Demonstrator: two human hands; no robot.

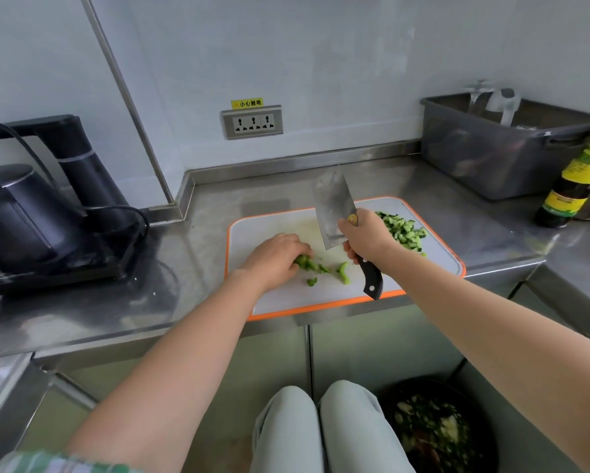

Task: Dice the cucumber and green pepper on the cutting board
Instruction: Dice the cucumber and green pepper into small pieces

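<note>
A white cutting board [279, 295] with an orange rim lies on the steel counter. My left hand [274, 259] rests curled over green pepper pieces [307, 262] near the board's middle, and a few loose pepper bits [344, 269] lie to their right. My right hand [365, 235] grips a cleaver [332, 208] by its black handle, the blade lifted above the board and tilted up and away. A heap of diced cucumber [402, 230] sits at the board's far right corner.
A black kettle [20, 216] on its base with a cord stands at the left. A grey plastic tub [501, 155] and a dark sauce bottle [573, 182] stand at the right. A wall socket [252, 122] is behind. A bin with scraps [433, 428] sits on the floor.
</note>
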